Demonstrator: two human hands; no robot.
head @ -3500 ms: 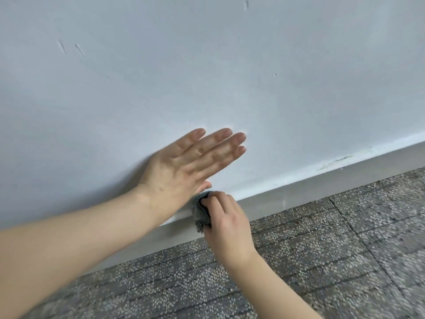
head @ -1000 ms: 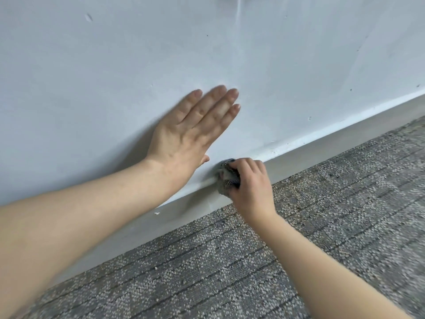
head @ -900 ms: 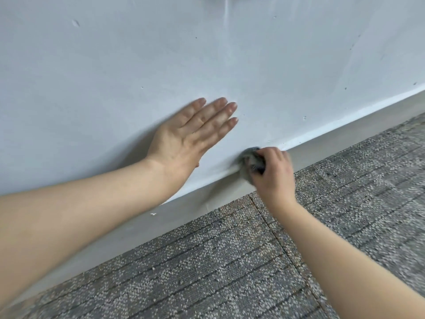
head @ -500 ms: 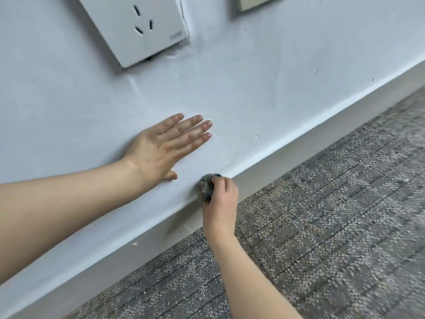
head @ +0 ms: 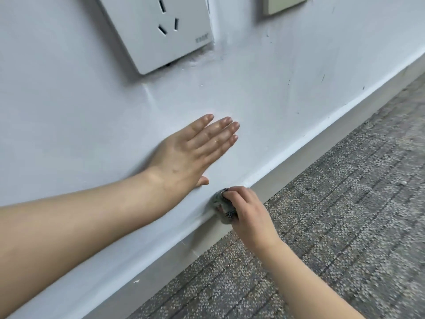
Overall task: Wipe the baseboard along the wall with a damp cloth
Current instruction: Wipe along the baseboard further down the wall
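Note:
A grey baseboard (head: pixel 322 137) runs diagonally along the foot of the white wall (head: pixel 276 65), from lower left to upper right. My right hand (head: pixel 248 214) grips a small bunched grey cloth (head: pixel 218 201) and holds it against the top edge of the baseboard. Most of the cloth is hidden under the fingers. My left hand (head: pixel 193 153) lies flat on the wall just above and to the left of the cloth, its fingers straight and together.
A white power socket (head: pixel 158 28) sits on the wall above my left hand, with a beige plate (head: pixel 282 3) to its right. Grey patterned carpet (head: pixel 322 226) covers the floor up to the baseboard. Small white flecks lie on the baseboard at lower left.
The view has shifted along the wall, so the socket and plate came into sight. My right hand has slid the cloth along the baseboard, and my left hand has followed flat on the wall.

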